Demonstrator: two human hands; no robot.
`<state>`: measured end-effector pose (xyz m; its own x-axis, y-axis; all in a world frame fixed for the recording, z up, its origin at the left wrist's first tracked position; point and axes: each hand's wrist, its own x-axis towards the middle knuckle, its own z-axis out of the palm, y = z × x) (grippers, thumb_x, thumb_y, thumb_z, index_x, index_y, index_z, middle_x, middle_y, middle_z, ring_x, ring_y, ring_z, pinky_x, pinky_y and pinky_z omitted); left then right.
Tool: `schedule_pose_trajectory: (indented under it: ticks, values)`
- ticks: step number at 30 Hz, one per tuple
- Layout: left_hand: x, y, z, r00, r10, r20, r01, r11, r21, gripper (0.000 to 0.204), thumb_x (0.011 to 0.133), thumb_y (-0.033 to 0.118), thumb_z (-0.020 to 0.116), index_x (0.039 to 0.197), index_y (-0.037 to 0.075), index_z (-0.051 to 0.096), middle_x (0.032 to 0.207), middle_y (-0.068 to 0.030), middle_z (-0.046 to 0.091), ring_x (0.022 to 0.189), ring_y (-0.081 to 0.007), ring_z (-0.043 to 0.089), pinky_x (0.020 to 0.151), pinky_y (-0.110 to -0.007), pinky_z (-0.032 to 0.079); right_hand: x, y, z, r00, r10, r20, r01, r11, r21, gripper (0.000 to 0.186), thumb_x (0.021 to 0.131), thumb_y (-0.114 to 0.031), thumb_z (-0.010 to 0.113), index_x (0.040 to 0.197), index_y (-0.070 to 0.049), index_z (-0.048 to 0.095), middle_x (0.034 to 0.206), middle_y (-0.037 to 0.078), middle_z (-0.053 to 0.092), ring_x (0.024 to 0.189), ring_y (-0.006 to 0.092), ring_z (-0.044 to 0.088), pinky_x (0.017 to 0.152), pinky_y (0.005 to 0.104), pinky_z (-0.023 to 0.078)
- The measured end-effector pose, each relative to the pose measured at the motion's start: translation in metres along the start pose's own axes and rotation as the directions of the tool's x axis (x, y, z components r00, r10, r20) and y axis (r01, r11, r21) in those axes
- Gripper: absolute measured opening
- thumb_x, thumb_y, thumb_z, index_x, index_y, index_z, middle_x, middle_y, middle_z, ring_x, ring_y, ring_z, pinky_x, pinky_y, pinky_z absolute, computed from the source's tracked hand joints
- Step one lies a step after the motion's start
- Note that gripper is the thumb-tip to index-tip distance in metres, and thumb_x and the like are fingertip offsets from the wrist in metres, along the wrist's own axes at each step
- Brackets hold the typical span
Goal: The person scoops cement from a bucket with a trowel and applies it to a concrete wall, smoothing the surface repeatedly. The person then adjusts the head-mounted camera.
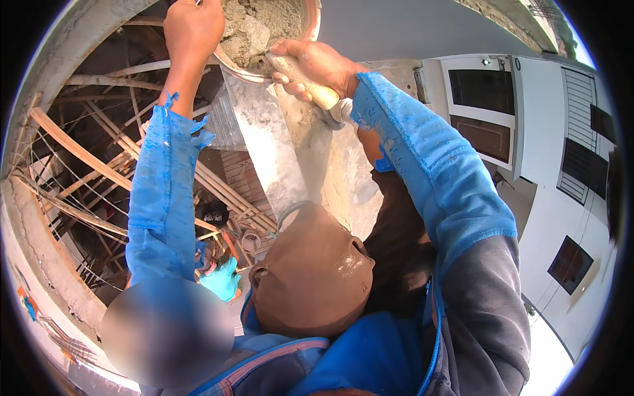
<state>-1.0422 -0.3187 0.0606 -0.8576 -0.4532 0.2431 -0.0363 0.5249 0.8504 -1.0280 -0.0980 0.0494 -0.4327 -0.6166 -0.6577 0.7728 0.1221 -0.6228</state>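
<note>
A round bucket (pixel 310 23) with a pale orange rim stands at the top of the head view, filled with grey, lumpy mortar (pixel 267 16). My right hand (pixel 317 66) is wrapped round the yellowish handle of a trowel (pixel 325 97) at the bucket's near rim. The trowel's blade seems buried in or coated with mortar. At the bucket's left side my left hand (pixel 195 30) is closed in a fist. What it grips is mostly cut off by the top edge; only a small dark bit shows.
Below the bucket runs a narrow concrete wall top (pixel 264 145). On the left, bamboo poles (pixel 86 148) cross a deep opening edged with concrete. A person in a turquoise shirt (pixel 221 278) is far below. A white building (pixel 548 185) with dark windows stands at right.
</note>
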Motion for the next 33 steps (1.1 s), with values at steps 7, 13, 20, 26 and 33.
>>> schedule_pose_trajectory:
  ticks: [7,13,20,26,33]
  values:
    - [-0.006,-0.009,-0.003,0.998,0.043,-0.046,-0.042,0.999,0.020,0.032,0.103,0.026,0.065,0.086,-0.001,0.069,0.076,-0.0239,0.066,0.068,-0.0374,0.064,0.066,-0.045,0.049,0.000,0.016,0.001,0.998,-0.040,0.038,0.040,0.999,0.015,0.027,0.112,-0.032,0.046,0.108,-0.007,0.054,0.081,0.006,0.058,0.053,0.0134,0.049,0.043,0.0303,0.044]
    - [-0.009,-0.009,-0.013,0.999,0.007,-0.050,-0.007,1.000,-0.017,0.034,0.104,0.025,0.065,0.085,-0.003,0.067,0.074,-0.0245,0.065,0.067,-0.0357,0.065,0.065,-0.045,0.049,-0.009,0.025,-0.001,0.998,-0.069,-0.012,0.070,0.993,0.098,0.029,0.113,-0.033,0.043,0.110,-0.006,0.055,0.082,0.005,0.058,0.054,0.0125,0.049,0.042,0.0298,0.044]
    - [-0.014,-0.024,-0.016,0.985,-0.170,0.000,0.168,0.976,-0.137,0.042,0.106,0.036,0.066,0.107,-0.005,0.075,0.070,-0.0071,0.060,0.062,-0.0171,0.055,0.058,-0.035,0.042,-0.058,0.056,-0.008,0.960,-0.252,-0.118,0.271,0.946,0.178,0.029,0.112,-0.035,0.044,0.115,-0.008,0.053,0.080,0.006,0.057,0.050,0.0121,0.050,0.038,0.0271,0.042]
    - [-0.009,-0.043,-0.007,0.959,-0.275,-0.063,0.246,0.924,-0.292,0.053,0.105,0.044,0.071,0.115,-0.008,0.077,0.065,0.0038,0.056,0.055,-0.0056,0.046,0.051,-0.028,0.038,-0.122,0.136,-0.035,0.852,-0.230,-0.470,0.336,0.929,0.153,0.022,0.112,-0.030,0.044,0.116,-0.010,0.052,0.080,0.007,0.059,0.054,0.0143,0.051,0.045,0.0311,0.044]
    - [-0.005,-0.052,-0.007,0.955,-0.285,-0.078,0.256,0.931,-0.260,0.050,0.106,0.039,0.070,0.117,-0.009,0.076,0.087,-0.0058,0.072,0.072,-0.0108,0.062,0.066,-0.029,0.052,-0.035,0.272,-0.040,0.597,-0.418,-0.685,-0.161,0.774,-0.612,0.030,0.112,-0.028,0.050,0.126,-0.002,0.047,0.100,0.034,0.070,0.086,0.0535,0.069,0.079,0.0592,0.053]
